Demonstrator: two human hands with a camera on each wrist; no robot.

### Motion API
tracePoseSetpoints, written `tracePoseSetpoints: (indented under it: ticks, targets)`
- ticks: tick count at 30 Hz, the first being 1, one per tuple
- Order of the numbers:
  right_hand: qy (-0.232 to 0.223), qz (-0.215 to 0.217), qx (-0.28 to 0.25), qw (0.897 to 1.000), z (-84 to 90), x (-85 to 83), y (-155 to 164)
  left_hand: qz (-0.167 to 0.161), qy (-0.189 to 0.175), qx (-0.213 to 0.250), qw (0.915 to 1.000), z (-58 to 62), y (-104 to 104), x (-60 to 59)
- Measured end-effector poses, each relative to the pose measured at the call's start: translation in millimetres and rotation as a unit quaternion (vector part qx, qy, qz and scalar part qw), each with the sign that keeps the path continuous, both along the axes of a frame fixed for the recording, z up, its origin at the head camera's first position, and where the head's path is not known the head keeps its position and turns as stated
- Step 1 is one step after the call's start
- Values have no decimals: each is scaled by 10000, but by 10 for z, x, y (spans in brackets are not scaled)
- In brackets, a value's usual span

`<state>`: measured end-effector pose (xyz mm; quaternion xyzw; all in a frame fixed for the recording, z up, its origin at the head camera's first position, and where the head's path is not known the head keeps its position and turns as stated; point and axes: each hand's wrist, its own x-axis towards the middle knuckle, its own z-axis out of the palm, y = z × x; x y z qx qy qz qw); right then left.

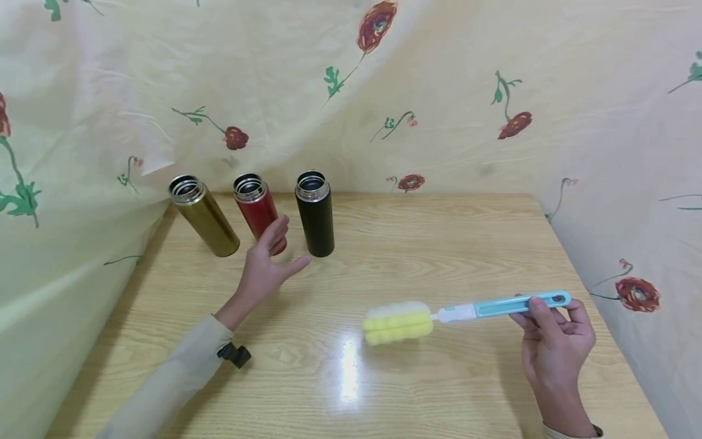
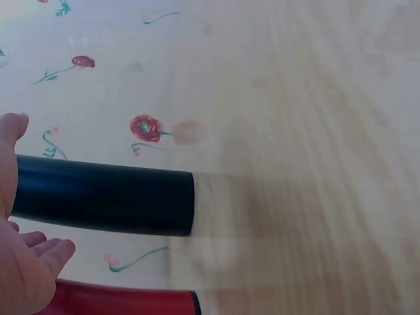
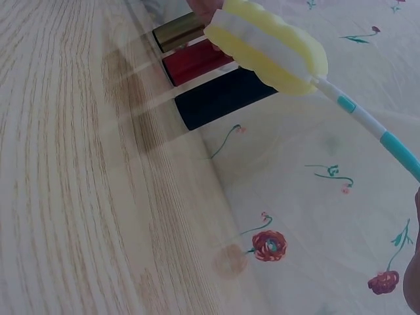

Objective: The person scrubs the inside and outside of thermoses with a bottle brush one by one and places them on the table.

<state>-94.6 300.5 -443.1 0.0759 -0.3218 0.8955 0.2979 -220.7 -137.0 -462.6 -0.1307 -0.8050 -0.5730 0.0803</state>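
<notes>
Three lidless flasks stand in a row at the back left of the wooden table: a gold flask, a red flask and a black flask. My left hand is open with spread fingers just in front of the red flask, its fingertips close to or touching it. In the left wrist view the black flask and red flask lie right beside my palm. My right hand grips the blue handle of a bottle brush with a yellow sponge head, held above the table.
A floral cloth hangs behind and on both sides of the table. A small black clip sits at my left sleeve. A glare spot shows near the front middle of the tabletop.
</notes>
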Motion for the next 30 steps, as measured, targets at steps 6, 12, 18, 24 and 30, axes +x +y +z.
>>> tracePoseSetpoints:
  ticks: [6,12,18,24,30]
  targets:
    - [-143,-87,-198,9997,-14,12,3,-105,-95,62,9999,9,117,-178]
    - [-195,-100,-272,9994,-27,15,2,-110,-82,235,9996,11,226,-340]
    - [-121,-26,-211,9997,-31,13,-10,-25,-167,452,9988,-19,290,-463]
    - [-154,-37,-204,9997,-31,8,-9,7,-62,463,9989,-72,328,-536]
    - [-184,-10,-181,9997,-34,15,-9,124,-181,531,9983,-86,370,-588]
